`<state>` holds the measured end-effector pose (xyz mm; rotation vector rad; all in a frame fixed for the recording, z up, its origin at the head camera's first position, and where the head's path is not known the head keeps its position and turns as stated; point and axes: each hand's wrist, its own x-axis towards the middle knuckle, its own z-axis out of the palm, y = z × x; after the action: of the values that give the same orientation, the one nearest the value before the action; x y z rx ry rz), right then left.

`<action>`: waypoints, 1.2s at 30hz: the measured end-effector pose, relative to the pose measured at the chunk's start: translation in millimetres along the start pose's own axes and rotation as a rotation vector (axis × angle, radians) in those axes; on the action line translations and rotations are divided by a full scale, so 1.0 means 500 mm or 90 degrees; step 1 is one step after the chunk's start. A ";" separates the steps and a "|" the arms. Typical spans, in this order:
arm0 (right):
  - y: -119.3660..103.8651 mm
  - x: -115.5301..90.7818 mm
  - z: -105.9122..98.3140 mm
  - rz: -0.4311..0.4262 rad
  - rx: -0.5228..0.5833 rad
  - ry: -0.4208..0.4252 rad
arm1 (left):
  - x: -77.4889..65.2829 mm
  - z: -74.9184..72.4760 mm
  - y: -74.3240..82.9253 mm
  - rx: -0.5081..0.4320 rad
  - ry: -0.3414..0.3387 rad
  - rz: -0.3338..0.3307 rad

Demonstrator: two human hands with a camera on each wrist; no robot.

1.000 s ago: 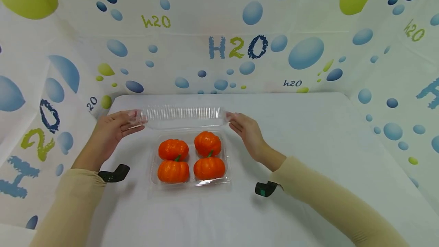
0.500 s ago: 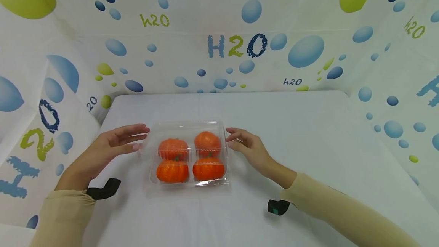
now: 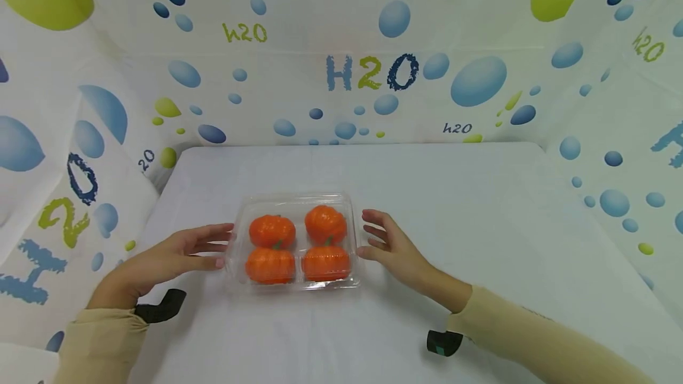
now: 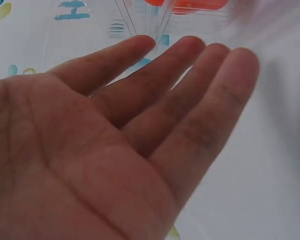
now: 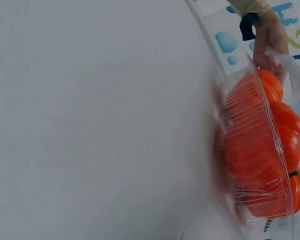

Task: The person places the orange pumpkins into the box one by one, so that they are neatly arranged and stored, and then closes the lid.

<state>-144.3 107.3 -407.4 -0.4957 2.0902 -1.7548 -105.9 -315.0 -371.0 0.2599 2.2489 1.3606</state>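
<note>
A clear plastic clamshell container [image 3: 352, 221] stands on the white tabletop with its lid lowered over several small orange pumpkins [image 3: 273, 232]. At its left side is my left hand [image 3: 181, 250], fingers extended and tips right at the plastic edge. My right hand [image 3: 397, 250] is beside the right edge, fingers loosely bent and thumb close to the wall. In the left wrist view the palm [image 4: 85, 150] is spread, with the container wall [image 4: 200, 20] past the fingertips. From the right wrist view, ribbed plastic covers the pumpkins [image 5: 288, 132], and the left hand [image 5: 272, 42] shows at the far side.
White cloth covers the table [image 3: 453, 194]. Behind and beside it hangs a white curtain [image 3: 293, 88] printed with blue and green drops and "H2O". A black wrist camera [image 3: 161, 307] sits under the left wrist, and another camera [image 3: 444, 342] under the right.
The raised lid has swung down toward the front, over the pumpkins. Both hands have let go of its corners and come nearer along the container's sides.
</note>
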 end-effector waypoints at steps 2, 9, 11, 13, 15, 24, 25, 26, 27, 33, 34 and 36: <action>0.002 -0.009 0.001 0.034 0.001 -0.015 | 0.001 0.002 -0.002 0.007 -0.018 -0.004; 0.006 -0.031 0.003 0.111 -0.007 -0.061 | 0.005 0.009 -0.014 0.019 -0.052 -0.001; 0.005 -0.033 0.002 0.123 -0.002 -0.065 | 0.005 0.011 -0.016 0.013 -0.054 -0.004; 0.003 -0.033 0.002 0.133 -0.002 -0.069 | 0.006 0.013 -0.019 0.009 -0.056 -0.011; 0.002 -0.032 0.002 0.145 -0.007 -0.078 | 0.006 0.016 -0.022 0.010 -0.057 -0.018; 0.012 -0.030 0.003 0.186 -0.031 -0.133 | 0.010 0.025 -0.032 -0.037 -0.077 -0.042; 0.013 -0.030 0.004 0.185 -0.036 -0.142 | 0.011 0.026 -0.034 -0.045 -0.081 -0.042; 0.013 -0.030 0.004 0.188 -0.039 -0.149 | 0.011 0.026 -0.036 -0.054 -0.086 -0.042; 0.013 -0.030 0.005 0.190 -0.039 -0.156 | 0.012 0.026 -0.037 -0.062 -0.090 -0.041; 0.016 -0.036 0.012 0.196 -0.005 -0.188 | 0.010 0.025 -0.042 -0.055 -0.119 -0.044; 0.017 -0.036 0.014 0.195 0.005 -0.192 | 0.010 0.025 -0.042 -0.050 -0.123 -0.046; 0.021 -0.037 0.017 0.190 0.030 -0.199 | 0.009 0.025 -0.045 -0.051 -0.130 -0.047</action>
<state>-124.4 110.7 -418.1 -0.3904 1.7968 -1.4495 -101.3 -314.4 -396.5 0.2730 2.0123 1.3198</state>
